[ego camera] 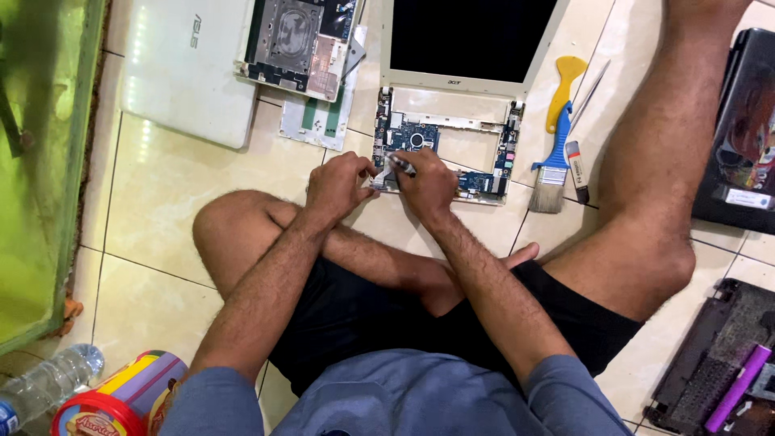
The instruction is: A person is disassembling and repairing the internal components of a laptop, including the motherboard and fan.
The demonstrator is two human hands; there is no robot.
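An opened small white laptop [472, 81] lies on the tiled floor in front of me, its dark screen up and its base stripped to a blue circuit board [412, 137]. My right hand [428, 184] grips a thin metal tool [401, 165] whose tip rests at the board's near left corner. My left hand [339, 184] sits beside it, fingers pinching the same corner of the base. What lies under the fingers is hidden.
A blue and yellow paintbrush [557, 137] and a thin tool [577, 171] lie right of the laptop. A closed white laptop [186, 69] and a dismantled part [303, 44] sit at the back left. A dark laptop [743, 129], a keyboard frame [714, 363], a bottle [48, 383] and a tin [121, 400] surround me.
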